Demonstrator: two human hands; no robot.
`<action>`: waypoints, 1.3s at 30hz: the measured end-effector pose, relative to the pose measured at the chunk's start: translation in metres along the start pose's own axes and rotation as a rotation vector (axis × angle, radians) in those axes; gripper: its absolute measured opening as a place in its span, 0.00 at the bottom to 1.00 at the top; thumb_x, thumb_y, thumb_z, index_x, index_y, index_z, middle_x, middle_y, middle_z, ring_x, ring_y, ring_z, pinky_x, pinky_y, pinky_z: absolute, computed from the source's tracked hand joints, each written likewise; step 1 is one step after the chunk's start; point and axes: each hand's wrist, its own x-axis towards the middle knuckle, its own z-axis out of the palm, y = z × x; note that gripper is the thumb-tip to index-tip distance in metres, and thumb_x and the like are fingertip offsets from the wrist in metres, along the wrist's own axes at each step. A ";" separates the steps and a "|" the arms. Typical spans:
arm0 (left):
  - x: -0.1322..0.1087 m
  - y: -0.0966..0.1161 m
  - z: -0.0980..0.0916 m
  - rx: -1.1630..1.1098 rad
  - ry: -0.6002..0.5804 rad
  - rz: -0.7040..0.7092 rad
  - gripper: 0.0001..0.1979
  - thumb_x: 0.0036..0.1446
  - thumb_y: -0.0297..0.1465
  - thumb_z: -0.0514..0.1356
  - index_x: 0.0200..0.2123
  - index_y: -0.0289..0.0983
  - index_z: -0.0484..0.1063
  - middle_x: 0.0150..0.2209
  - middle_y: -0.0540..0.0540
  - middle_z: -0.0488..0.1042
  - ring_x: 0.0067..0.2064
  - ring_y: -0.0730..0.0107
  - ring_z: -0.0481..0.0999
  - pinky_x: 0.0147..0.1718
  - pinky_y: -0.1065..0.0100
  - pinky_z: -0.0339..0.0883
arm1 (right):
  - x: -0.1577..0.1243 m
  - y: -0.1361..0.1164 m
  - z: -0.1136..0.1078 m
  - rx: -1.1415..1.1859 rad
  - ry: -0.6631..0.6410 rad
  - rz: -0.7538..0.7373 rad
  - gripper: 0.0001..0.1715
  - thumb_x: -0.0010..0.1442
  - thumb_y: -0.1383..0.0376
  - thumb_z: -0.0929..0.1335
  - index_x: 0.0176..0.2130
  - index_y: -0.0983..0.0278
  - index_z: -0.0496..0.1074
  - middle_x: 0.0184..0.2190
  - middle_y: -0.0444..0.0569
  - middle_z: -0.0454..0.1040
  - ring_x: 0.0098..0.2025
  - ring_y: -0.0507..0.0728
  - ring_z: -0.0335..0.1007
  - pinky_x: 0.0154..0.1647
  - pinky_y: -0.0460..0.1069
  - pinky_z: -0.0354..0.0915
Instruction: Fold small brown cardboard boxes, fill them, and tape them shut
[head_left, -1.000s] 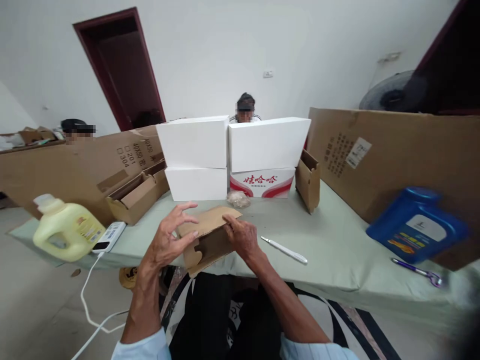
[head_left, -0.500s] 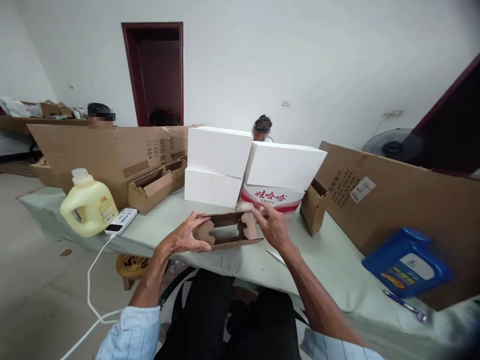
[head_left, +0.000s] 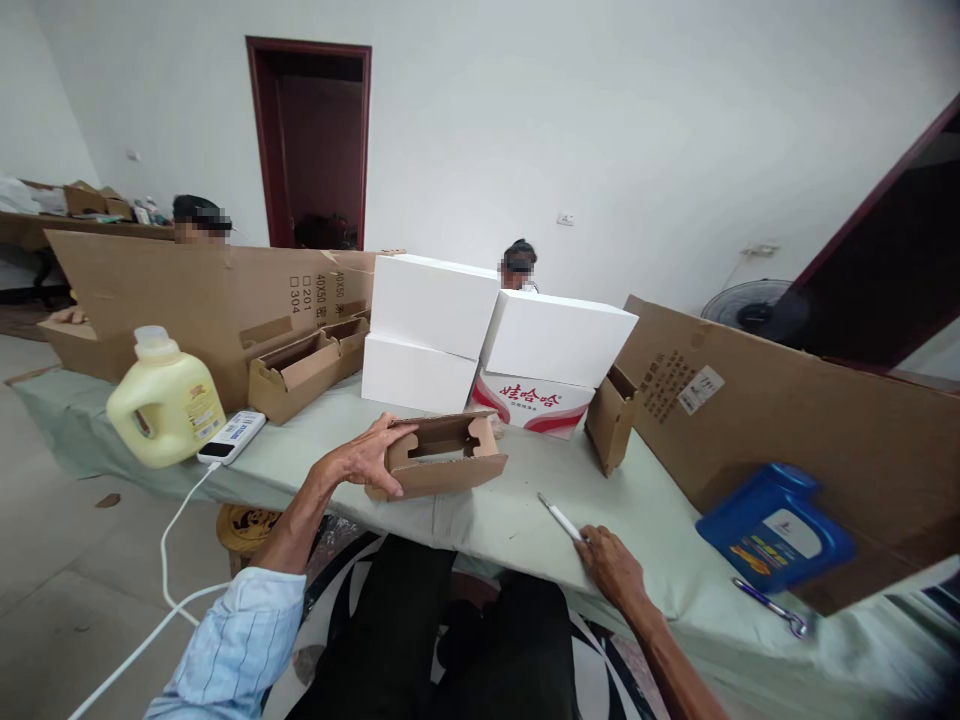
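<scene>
My left hand (head_left: 371, 457) is closed on the left end of a small open cardboard box (head_left: 450, 476), fingers over the far wall and thumb on the near side. The box rests on the cloth-covered table, its open top showing notched inner flaps. To the right, my right hand (head_left: 613, 566) has its fingers closed at the near end of a slim white pen-like tool (head_left: 561, 517), which lies slanted with its thin grey tip pointing away to the left. What kind of tool it is, I cannot make out. Crumpled clear plastic (head_left: 491, 420) shows behind the box.
White boxes (head_left: 427, 310) and a red-and-white carton (head_left: 532, 403) stand at the back. Cardboard panels (head_left: 757, 440) flank both sides. A yellow jug (head_left: 169, 400), a white power strip (head_left: 232, 436), a blue bottle (head_left: 776, 530) and a purple pen (head_left: 769, 603) lie around. Two people sit beyond.
My right hand has left the box's right end, moved down toward me and closed on the slim white tool. My left hand still holds the box, now tilted to show its near side.
</scene>
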 end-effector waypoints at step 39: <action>-0.031 0.029 -0.006 -0.123 -0.085 0.096 0.56 0.26 0.43 0.83 0.59 0.44 0.60 0.57 0.43 0.65 0.57 0.49 0.70 0.54 0.53 0.72 | 0.011 -0.130 -0.129 0.641 0.375 -0.810 0.27 0.62 0.40 0.73 0.37 0.60 0.70 0.41 0.50 0.65 0.42 0.61 0.64 0.43 0.54 0.67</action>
